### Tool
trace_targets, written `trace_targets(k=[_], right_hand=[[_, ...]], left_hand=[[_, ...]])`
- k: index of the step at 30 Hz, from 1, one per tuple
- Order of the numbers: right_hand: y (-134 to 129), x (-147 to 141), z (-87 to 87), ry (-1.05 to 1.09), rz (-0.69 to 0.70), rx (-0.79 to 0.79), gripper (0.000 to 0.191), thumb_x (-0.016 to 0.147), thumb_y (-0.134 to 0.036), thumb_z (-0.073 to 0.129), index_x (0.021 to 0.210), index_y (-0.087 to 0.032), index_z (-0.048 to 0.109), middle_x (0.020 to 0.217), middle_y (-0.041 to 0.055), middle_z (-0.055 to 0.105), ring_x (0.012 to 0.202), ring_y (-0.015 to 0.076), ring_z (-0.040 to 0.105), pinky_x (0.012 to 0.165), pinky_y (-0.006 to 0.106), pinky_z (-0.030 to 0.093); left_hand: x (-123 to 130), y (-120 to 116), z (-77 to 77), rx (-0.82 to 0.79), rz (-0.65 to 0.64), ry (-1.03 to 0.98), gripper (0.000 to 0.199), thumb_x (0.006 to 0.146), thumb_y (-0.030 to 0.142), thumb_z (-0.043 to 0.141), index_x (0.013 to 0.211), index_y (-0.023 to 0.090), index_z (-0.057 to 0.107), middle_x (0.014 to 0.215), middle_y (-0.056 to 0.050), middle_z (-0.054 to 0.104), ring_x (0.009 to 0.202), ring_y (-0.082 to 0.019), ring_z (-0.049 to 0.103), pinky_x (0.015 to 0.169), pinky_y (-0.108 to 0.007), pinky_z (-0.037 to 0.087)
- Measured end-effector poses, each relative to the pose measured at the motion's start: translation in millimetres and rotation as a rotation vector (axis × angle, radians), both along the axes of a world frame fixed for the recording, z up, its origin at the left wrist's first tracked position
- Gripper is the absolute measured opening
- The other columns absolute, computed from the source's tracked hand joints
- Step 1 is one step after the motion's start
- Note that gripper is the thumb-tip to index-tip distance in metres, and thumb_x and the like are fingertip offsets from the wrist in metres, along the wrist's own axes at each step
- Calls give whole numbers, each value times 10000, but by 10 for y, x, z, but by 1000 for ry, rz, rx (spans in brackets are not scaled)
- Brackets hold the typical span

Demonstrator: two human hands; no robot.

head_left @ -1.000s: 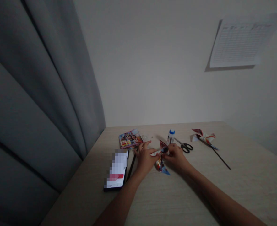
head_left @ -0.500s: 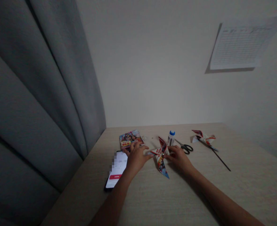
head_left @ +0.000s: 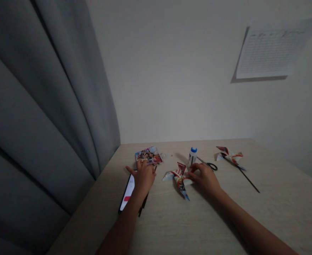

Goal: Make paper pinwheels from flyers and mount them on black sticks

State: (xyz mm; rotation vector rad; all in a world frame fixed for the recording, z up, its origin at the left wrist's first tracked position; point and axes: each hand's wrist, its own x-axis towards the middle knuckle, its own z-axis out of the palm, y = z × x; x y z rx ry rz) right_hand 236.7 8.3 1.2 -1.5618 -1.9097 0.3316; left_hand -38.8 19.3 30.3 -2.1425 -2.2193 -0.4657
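Observation:
A paper pinwheel (head_left: 179,175) printed in red, white and blue lies on the table, its blades spread. My right hand (head_left: 204,177) pinches its right side between thumb and fingers. Further left, my left hand (head_left: 144,177) reaches out with fingers apart, over the phone (head_left: 128,194) and at the front edge of a colourful printed paper stack (head_left: 149,156). Dark thin sticks (head_left: 143,205) show partly beneath my left forearm; whether the fingertips touch them or the stack I cannot tell.
A glue bottle (head_left: 192,156) with a blue cap stands behind the pinwheel, beside black-handled scissors (head_left: 212,166). At the right lies another pinwheel (head_left: 230,156) on a dark stick (head_left: 250,181). A grey curtain (head_left: 73,88) hangs at the left, and a wall (head_left: 182,88) rises behind the table.
My left hand has left the pinwheel and moved left toward the phone and the printed stack. The pinwheel now lies flatter, with my right hand still on it. The dark sticks have come into view.

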Motion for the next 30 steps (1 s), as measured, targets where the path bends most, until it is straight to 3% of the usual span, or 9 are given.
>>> trace_targets(k=[5,14,20,25,30], right_hand=[[18,25,8,-1,10,13,283,845,-480,643,891,-217,740,901,63,736,899,249,639,809,343,431],[13,20,21,-4,35,18,310,884,-475,592,911,-208,747,882,72,744,880,249,645,798,343,440],[10,22,34,-31,24,-13,295,879,-460,600,931,-211,750,900,72,747,892,247,644,800,342,443],[-26,-24,32,-66,22,-5,250,876,-412,627,963,-210,744,939,65,745,934,244,635,848,341,429],[-99,-174,42,-150,-11,18,210,857,-368,662,968,-206,736,997,91,734,1001,277,604,860,360,411]], left_hand=[[-3,4,-21,1,18,-11,119,792,206,711,851,303,749,1409,-36,563,1405,-348,310,1060,-798,-32],[-19,38,-130,-43,12,-37,146,790,267,740,928,312,728,1391,-56,551,1417,-343,294,1048,-816,0],[105,35,-213,-13,-50,-102,76,786,323,755,854,295,736,1300,-53,610,1397,-348,315,1053,-808,-15],[144,23,-178,-12,-47,-156,32,811,323,731,822,320,761,1343,-22,608,1397,-343,322,1062,-791,-37],[122,14,-166,-52,-51,-157,17,751,352,782,736,360,780,1362,14,617,1415,-376,294,1053,-796,-69]])
